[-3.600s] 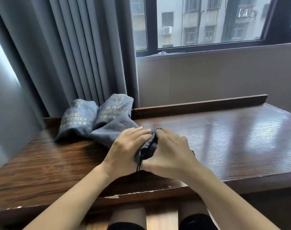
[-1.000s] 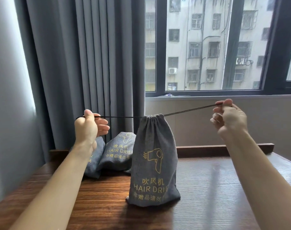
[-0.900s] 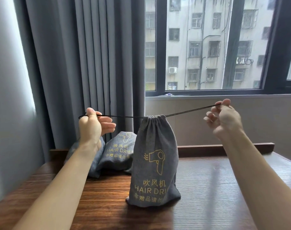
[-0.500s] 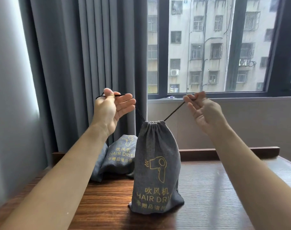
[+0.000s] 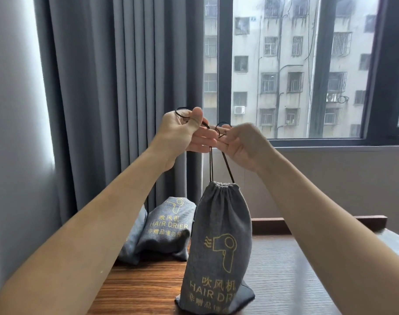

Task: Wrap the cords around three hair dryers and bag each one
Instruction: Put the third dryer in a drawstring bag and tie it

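Third bag (image 5: 216,251) stands upright near the front edge of the surface (image 5: 296,280), mouth cinched; two filled bags (image 5: 166,230) lie by the back-left corner. Drawstrings (image 5: 227,165) are pinched in curled fingers of left hand (image 5: 184,133) and right hand (image 5: 241,142), held together above. Closing step judged in hand; a knot or release is called for next.

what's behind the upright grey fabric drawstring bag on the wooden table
Behind the upright grey drawstring bag, to its left, two more grey hair drier bags lie by the grey curtain; whatever sits directly behind it is hidden.

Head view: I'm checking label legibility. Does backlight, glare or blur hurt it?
Head view: window backlight, yet the upright grey drawstring bag shows readable gold print; soft sheen on the brown wooden table; right hand slightly motion-blurred; frame edges bowed.
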A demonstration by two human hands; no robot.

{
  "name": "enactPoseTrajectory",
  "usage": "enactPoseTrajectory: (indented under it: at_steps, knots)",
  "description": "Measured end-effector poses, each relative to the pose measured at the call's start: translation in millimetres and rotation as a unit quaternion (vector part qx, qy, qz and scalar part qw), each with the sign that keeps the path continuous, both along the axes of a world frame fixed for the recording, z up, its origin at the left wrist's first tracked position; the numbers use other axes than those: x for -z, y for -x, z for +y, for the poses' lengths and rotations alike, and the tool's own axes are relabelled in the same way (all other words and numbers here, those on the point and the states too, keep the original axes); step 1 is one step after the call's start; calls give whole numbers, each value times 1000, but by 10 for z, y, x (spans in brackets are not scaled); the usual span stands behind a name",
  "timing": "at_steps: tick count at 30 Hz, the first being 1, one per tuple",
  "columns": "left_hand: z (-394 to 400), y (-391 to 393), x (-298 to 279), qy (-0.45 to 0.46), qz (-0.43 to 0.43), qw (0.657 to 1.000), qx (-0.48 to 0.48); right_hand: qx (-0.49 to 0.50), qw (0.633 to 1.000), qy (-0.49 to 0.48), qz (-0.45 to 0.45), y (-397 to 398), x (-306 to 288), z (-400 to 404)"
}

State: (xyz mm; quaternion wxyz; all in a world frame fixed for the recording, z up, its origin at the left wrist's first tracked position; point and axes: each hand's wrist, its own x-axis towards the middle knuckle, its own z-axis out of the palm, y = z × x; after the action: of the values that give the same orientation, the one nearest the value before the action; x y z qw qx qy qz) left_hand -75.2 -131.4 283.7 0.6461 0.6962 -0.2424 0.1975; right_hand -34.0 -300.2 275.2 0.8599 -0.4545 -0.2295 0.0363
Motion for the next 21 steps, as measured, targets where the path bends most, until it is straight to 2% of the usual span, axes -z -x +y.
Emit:
enactPoseTrajectory:
  at_steps: [4, 9, 12, 16, 19, 21]
  knots:
    - [59, -34, -50, -9, -2, 1000, -26, 67, 995, 62, -30, -77, -166, -46]
    - [94, -55, -90, 7, 5, 999, -36, 50, 998, 5, -42, -75, -406, -222]
    - [100, -98, -90, 5, 6, 999, -34, 67, 993, 33, -96, -24, -515, -301]
    - [79, -136, -111, -17, -20, 999, -21, 135, 957, 147, -213, 82, -483, -255]
    - [27, -121, -161, -33, -43, 998, -9, 228, 919, 211, -243, 16, -378, -182]
    - [6, -104, -208, -48, -60, 997, -9, 257, 902, 244, -246, -43, -303, -130]
